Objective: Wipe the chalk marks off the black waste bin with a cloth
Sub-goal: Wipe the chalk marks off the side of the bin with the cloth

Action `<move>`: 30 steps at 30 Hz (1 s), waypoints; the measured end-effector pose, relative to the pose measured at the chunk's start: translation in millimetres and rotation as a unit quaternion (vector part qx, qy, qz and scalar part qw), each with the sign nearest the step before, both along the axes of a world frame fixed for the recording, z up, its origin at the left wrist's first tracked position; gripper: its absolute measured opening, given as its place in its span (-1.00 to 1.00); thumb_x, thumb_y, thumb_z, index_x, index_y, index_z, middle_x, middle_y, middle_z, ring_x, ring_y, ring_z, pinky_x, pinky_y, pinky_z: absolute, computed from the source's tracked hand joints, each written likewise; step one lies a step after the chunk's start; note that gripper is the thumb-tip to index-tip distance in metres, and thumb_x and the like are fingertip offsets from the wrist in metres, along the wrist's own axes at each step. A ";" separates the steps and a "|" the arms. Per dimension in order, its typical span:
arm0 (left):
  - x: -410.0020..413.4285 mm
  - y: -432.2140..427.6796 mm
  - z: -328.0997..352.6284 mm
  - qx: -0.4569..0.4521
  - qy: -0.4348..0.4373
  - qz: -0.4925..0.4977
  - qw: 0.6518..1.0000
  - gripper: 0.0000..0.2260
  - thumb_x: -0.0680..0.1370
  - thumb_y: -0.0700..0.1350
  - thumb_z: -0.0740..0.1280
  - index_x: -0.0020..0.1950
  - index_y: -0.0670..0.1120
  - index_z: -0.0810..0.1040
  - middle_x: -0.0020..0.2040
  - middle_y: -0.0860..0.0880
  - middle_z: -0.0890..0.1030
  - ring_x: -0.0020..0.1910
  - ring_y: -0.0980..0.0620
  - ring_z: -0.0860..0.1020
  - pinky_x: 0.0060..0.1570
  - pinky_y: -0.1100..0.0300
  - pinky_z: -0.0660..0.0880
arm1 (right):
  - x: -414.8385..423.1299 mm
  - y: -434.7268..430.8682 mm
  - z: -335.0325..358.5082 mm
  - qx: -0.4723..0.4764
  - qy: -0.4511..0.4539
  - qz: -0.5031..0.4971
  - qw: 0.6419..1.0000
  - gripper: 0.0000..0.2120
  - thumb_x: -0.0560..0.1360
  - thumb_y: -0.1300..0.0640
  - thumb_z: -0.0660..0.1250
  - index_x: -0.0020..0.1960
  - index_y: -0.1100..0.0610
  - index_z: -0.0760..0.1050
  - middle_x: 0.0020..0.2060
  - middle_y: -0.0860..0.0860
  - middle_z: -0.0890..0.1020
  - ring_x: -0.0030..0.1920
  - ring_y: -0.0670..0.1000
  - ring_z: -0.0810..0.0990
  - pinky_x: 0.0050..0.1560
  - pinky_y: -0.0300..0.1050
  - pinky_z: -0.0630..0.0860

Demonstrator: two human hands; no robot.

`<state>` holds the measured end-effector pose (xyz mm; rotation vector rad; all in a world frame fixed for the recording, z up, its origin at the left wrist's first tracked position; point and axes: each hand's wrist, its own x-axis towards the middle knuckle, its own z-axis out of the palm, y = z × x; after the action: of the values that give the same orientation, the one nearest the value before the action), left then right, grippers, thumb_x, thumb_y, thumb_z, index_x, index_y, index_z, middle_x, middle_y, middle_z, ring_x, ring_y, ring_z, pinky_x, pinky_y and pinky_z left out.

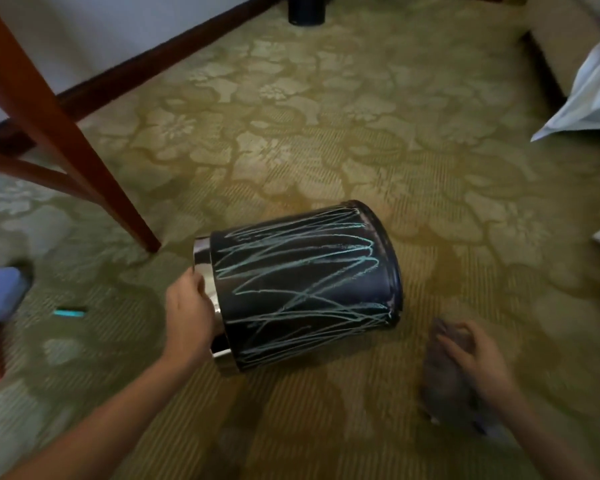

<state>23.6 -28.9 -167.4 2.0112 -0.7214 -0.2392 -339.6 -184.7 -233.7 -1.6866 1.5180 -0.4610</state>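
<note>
Head view, listed left to right. My left hand [189, 317] has its fingers curled round the chrome rim [201, 254] of the black waste bin [302, 282]. The bin lies on its side on the carpet [326, 133], rimmed end to the left. Teal chalk marks [291, 271] cross the whole upturned wall. My right hand [471, 355] is just right of the bin and apart from it. Its fingers are bent over a grey-brown cloth [444, 372] and hold it. Blur hides how firmly.

Hazards:
- The bin rests on its curved wall. Wiping pressure may roll it if the rim grip slackens.
- The chrome band looks slick, so the left fingers could slip.
- Dry chalk may smear rather than lift, and dust may drop into the carpet pile.
- Any marks on the underside are hidden.

Floor and room: the carpet is patterned green-gold. A blurred blue object [0, 292] and a teal chalk stick [69, 312] lie at far left. A red-brown wooden furniture leg [66, 140] stands behind them, before a white wall [84, 36]. Pale bedding [589, 91] hangs at right.
</note>
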 end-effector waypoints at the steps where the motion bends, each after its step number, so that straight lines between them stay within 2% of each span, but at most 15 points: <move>1: 0.9 2.3 -1.1 -0.002 0.002 -0.011 1.000 -0.67 0.54 -0.48 0.06 -0.33 -0.23 0.43 -0.41 -0.03 0.41 -0.48 0.36 0.44 -0.55 0.53 0.30 | 4.3 10.0 -12.6 -0.011 0.026 0.017 0.999 -0.89 0.51 0.11 0.35 0.03 0.02 0.50 -0.12 0.03 0.63 -0.13 -0.05 0.62 -0.12 -0.13 0.54; 3: 1.6 5.1 -3.8 -0.011 0.001 -0.040 0.999 -0.69 0.54 -0.48 0.07 -0.36 -0.28 0.40 -0.42 -0.08 0.44 -0.47 0.33 0.44 -0.52 0.52 0.29 | 9.1 26.9 -37.6 -0.098 0.177 0.058 0.978 -0.63 0.49 -0.09 0.32 0.26 0.00 0.45 0.09 0.07 0.60 0.04 0.11 0.58 0.05 0.08 0.51; 5: 2.1 9.7 -7.2 -0.032 0.010 -0.061 0.998 -0.69 0.56 -0.44 0.07 -0.35 -0.29 0.40 -0.41 -0.11 0.46 -0.41 0.26 0.47 -0.46 0.48 0.32 | 10.0 43.9 -53.7 -0.159 0.342 0.121 0.918 -0.32 0.46 -0.32 0.22 0.47 -0.01 0.25 0.35 0.05 0.44 0.28 0.12 0.45 0.25 0.11 0.35; 6: 1.8 11.7 -8.7 -0.047 0.029 -0.066 0.996 -0.69 0.57 -0.41 0.06 -0.34 -0.28 0.41 -0.40 -0.13 0.48 -0.39 0.22 0.48 -0.42 0.45 0.34 | 10.3 50.9 -58.0 -0.168 0.370 0.140 0.903 -0.24 0.46 -0.39 0.14 0.52 -0.02 0.14 0.42 0.04 0.35 0.36 0.11 0.37 0.31 0.10 0.28; 9: -4.2 14.2 -7.3 -0.076 0.028 -0.075 0.994 -0.59 0.60 -0.40 0.06 -0.31 0.02 0.41 -0.39 0.13 0.44 -0.31 0.42 0.51 -0.36 0.58 0.36 | 14.8 55.4 -58.2 -0.172 0.396 0.134 0.892 -0.31 0.50 -0.30 -0.03 0.55 0.00 0.07 0.44 0.09 0.33 0.38 0.14 0.34 0.32 0.13 0.30; 11: -4.8 14.2 -8.0 -0.081 0.031 -0.095 0.992 -0.57 0.60 -0.42 0.06 -0.27 0.04 0.44 -0.36 0.12 0.49 -0.29 0.45 0.52 -0.38 0.61 0.36 | 17.5 51.6 -54.6 -0.178 0.384 0.130 0.897 -0.42 0.54 -0.06 0.18 0.52 0.03 0.17 0.34 0.14 0.45 0.26 0.19 0.45 0.17 0.13 0.46; 14: -0.9 13.4 -14.4 -0.105 0.095 -0.108 0.984 -0.62 0.63 -0.37 0.02 -0.23 -0.11 0.51 -0.27 0.11 0.64 -0.30 0.27 0.59 -0.37 0.46 0.48 | 19.2 45.3 -33.0 -0.158 0.234 0.039 0.959 -0.50 0.48 0.20 0.33 0.40 0.00 0.37 0.14 0.10 0.58 0.05 0.17 0.57 -0.07 0.00 0.52; 15: -0.4 14.0 -15.6 -0.109 0.108 -0.107 0.982 -0.63 0.64 -0.35 0.01 -0.23 -0.10 0.50 -0.24 0.18 0.65 -0.29 0.26 0.59 -0.36 0.42 0.49 | 21.6 40.9 -18.3 -0.101 0.117 -0.044 0.987 -0.60 0.50 0.21 0.31 0.31 -0.01 0.41 0.09 0.07 0.59 0.01 0.13 0.59 -0.09 -0.02 0.50; 17: -0.8 14.0 -16.0 -0.106 0.097 -0.117 0.983 -0.61 0.62 -0.39 0.06 -0.25 -0.01 0.46 -0.19 0.36 0.61 -0.26 0.38 0.57 -0.35 0.49 0.48 | 27.1 33.8 20.2 -0.007 -0.108 -0.187 0.976 -0.77 0.51 0.23 0.33 0.14 0.04 0.46 0.00 0.08 0.62 -0.13 0.02 0.63 -0.20 -0.09 0.50; 19: -3.8 16.2 -15.7 -0.111 0.098 -0.135 0.980 -0.58 0.61 -0.42 0.07 -0.24 0.04 0.44 -0.16 0.45 0.58 -0.23 0.47 0.55 -0.38 0.54 0.47 | 31.0 30.9 65.3 -0.012 -0.192 -0.192 0.962 -0.83 0.47 0.15 0.40 0.07 0.06 0.58 -0.09 0.05 0.68 -0.22 -0.07 0.65 -0.25 -0.18 0.54; 21: -5.0 18.2 -18.3 -0.116 0.123 -0.140 0.976 -0.59 0.63 -0.39 0.04 -0.21 0.02 0.47 -0.15 0.40 0.60 -0.22 0.43 0.57 -0.39 0.53 0.48 | 43.4 34.9 111.8 -0.058 -0.206 -0.088 0.973 -0.83 0.45 0.06 0.43 0.03 -0.02 0.63 -0.14 -0.01 0.70 -0.18 -0.09 0.66 -0.24 -0.27 0.56; 23: -3.8 21.9 -24.2 -0.130 0.145 -0.138 0.971 -0.62 0.66 -0.30 0.02 -0.17 0.00 0.52 -0.13 0.28 0.65 -0.19 0.32 0.62 -0.32 0.47 0.52 | 64.3 41.5 142.5 -0.132 -0.151 0.017 0.980 -0.83 0.47 0.02 0.43 0.05 -0.04 0.62 -0.13 -0.07 0.70 -0.14 -0.11 0.66 -0.20 -0.32 0.53; 25: -3.1 26.1 -27.8 -0.148 0.206 -0.139 0.957 -0.67 0.64 -0.10 0.02 -0.13 -0.01 0.55 -0.12 0.00 0.69 -0.15 0.07 0.66 -0.24 0.11 0.61 | 87.6 45.2 151.2 -0.234 0.001 0.072 0.970 -0.78 0.49 -0.04 0.39 0.14 -0.12 0.57 -0.09 -0.15 0.68 -0.11 -0.13 0.65 -0.16 -0.21 0.54; 27: -3.7 29.1 -28.9 -0.156 0.226 -0.144 0.951 -0.66 0.56 0.08 0.03 -0.11 -0.04 0.55 -0.13 -0.15 0.66 -0.12 -0.10 0.65 -0.16 -0.19 0.59 | 113.3 51.9 148.5 -0.327 0.182 0.091 0.923 -0.73 0.51 -0.08 0.33 0.21 -0.19 0.51 -0.06 -0.16 0.61 -0.16 -0.01 0.64 -0.28 -0.13 0.49; 30: -6.0 31.2 -29.8 -0.151 0.180 -0.160 0.959 -0.64 0.56 0.11 0.01 -0.09 0.06 0.57 -0.10 -0.07 0.67 -0.15 0.02 0.65 -0.20 0.00 0.62 | 132.6 59.0 139.3 -0.371 0.306 0.121 0.868 -0.69 0.48 0.00 0.35 0.22 -0.12 0.52 -0.09 -0.04 0.52 -0.37 0.09 0.57 -0.47 -0.23 0.20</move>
<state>17.5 2.4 -197.2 1.5010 -0.7912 -0.6307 -207.0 -125.6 -94.4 -2.8012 1.6193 -0.4207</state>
